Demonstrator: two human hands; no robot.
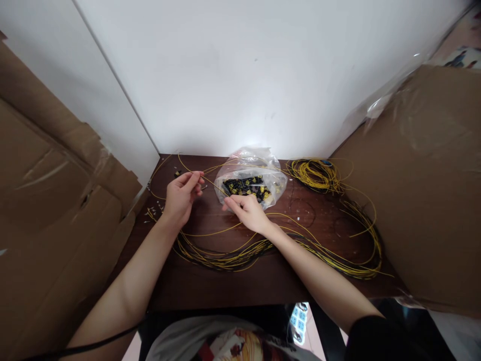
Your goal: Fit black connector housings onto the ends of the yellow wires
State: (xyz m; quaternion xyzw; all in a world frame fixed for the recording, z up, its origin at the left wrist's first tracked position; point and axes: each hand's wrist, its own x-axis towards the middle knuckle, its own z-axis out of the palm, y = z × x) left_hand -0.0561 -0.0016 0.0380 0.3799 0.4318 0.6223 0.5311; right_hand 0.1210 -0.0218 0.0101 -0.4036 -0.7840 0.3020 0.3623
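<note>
Between my two hands runs a thin yellow wire (214, 184), stretched at a slant in front of a clear plastic bag. My left hand (182, 194) pinches the wire at its upper left, thumb against fingers. Lower and to the right, my right hand (246, 209) pinches the same wire near the bag's front edge. The open plastic bag (276, 165) holds many small black and yellow connectors (246, 188). Below both hands a long bundle of yellow and black wires (225, 260) curves across the table, partly hidden by my right forearm.
A coil of yellow wire (315, 175) lies at the back right. Cardboard sheets (56, 210) stand at the left, with another cardboard panel (424, 190) at the right. White scraps dot the brown table (225, 293). A power strip (299, 323) is on the floor below.
</note>
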